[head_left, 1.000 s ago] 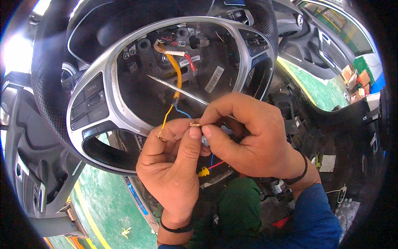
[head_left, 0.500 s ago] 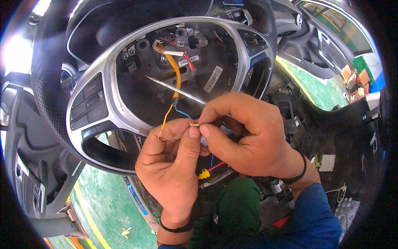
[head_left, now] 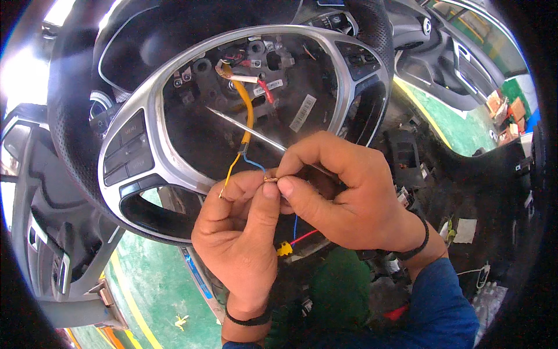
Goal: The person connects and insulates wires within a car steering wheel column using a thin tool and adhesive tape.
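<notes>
My left hand is closed, its thumb and forefinger pinching the bare copper end of a thin blue wire. My right hand grips that same copper end from the right with thumb and forefinger tips. A thin yellow wire hangs to my left fingers, its stripped end beside them. Both wires branch from a thick orange cable inside the opened steering wheel. A long pointed metal rod crosses that cable; its other end is hidden behind my right hand.
Below my hands hang a yellow connector and red and blue wires. Car doors stand open at both sides over a green floor. Boxes lie outside at right. A green-covered knee is beneath my hands.
The view has shifted slightly. Both hands remain pinched on the blue wire's end, having moved very little; the right fingertips sit slightly lower and further left.
</notes>
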`<state>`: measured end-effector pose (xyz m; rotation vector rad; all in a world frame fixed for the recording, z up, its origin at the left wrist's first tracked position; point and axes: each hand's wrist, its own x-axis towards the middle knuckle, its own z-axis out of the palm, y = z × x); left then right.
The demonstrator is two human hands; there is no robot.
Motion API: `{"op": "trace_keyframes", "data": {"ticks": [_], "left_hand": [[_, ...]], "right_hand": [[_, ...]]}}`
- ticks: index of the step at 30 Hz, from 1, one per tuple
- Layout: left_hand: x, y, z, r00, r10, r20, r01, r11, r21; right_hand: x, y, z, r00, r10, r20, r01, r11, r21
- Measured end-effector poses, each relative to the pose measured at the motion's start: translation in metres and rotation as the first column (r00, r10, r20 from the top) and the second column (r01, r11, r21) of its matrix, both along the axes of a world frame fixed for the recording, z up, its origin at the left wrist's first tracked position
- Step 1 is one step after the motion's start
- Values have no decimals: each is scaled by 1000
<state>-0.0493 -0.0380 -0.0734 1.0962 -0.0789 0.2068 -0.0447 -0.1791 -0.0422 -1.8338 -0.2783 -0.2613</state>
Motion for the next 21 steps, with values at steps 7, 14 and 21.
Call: {"op": "trace_keyframes", "data": {"ticks": [7, 14, 21], "left_hand": [[0, -2, -1, 1000, -6, 16, 6, 1000, 1], [0, 2, 0, 1000, 2, -1, -2, 1000, 23], [0, 5, 0, 1000, -13, -22, 13, 1000, 2]], "right_hand": [[6, -6, -5, 978, 30, 206, -10, 995, -97], [3, -6, 7, 987, 70, 145, -41, 981, -192], [1, -3, 8, 994, 86, 71, -75, 986, -150]]}}
